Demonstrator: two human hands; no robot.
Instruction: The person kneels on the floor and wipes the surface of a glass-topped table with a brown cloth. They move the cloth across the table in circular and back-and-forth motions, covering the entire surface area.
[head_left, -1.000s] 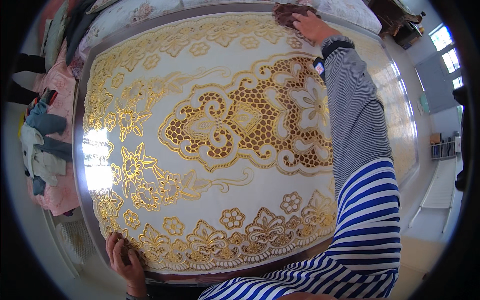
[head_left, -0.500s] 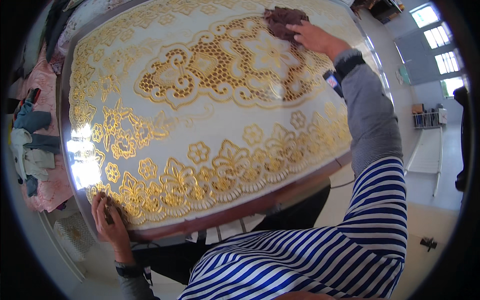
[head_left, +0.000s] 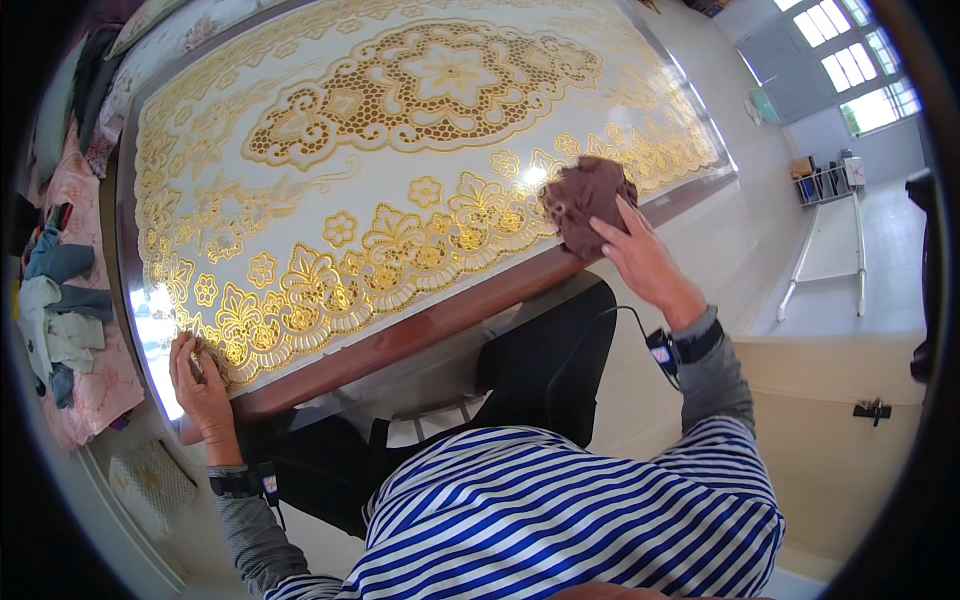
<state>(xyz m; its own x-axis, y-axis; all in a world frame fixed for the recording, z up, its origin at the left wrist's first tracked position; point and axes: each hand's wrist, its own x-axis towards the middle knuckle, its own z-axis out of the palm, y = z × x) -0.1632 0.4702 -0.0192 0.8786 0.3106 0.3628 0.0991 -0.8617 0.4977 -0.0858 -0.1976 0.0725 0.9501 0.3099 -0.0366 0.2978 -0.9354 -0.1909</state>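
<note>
A dark brown cloth (head_left: 590, 205) lies bunched on the near right edge of the table, and my right hand (head_left: 645, 262) presses on it with its fingers closed on its near side. Under the cloth spreads a table cover (head_left: 330, 205) in white and clear plastic with a gold flower and lace pattern. My left hand (head_left: 203, 395) rests on the cover's near left corner, thumb and fingers apart and slightly bent. Something dark and gold shows between those fingers, too small to tell from the cover's pattern. Both wrists wear black straps with small devices.
The table's brown edge (head_left: 400, 345) runs close before my body. Clothes (head_left: 65, 300) lie heaped on a pink cover at the left. A white rack (head_left: 825, 235) stands on the floor at the right, below windows (head_left: 860, 75). A thin cable hangs by my right wrist.
My right hand has drawn the brown cloth from the table's far right side to the near edge. The left hand stays at the corner. The view has shifted slightly.
</note>
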